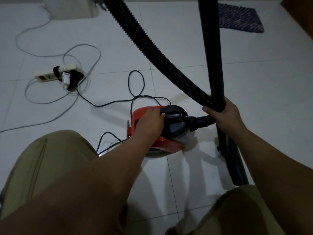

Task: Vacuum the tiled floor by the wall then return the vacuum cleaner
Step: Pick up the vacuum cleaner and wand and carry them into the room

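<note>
Left hand point(150, 120) is clamped on the red vacuum cleaner point(162, 128) dead centre, right hand point(223, 114) wraps the wand point(211, 53) at 3 o'clock, cord seemingly plugged in, so returning it remains.

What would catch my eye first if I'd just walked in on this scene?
Probably the red and black vacuum cleaner on the pale tiled floor in the middle, with the left hand on its top by the handle. Next, the right hand gripping the black tube and ribbed hose together, just right of it. Further left, a power strip lies among looping cables.
</note>
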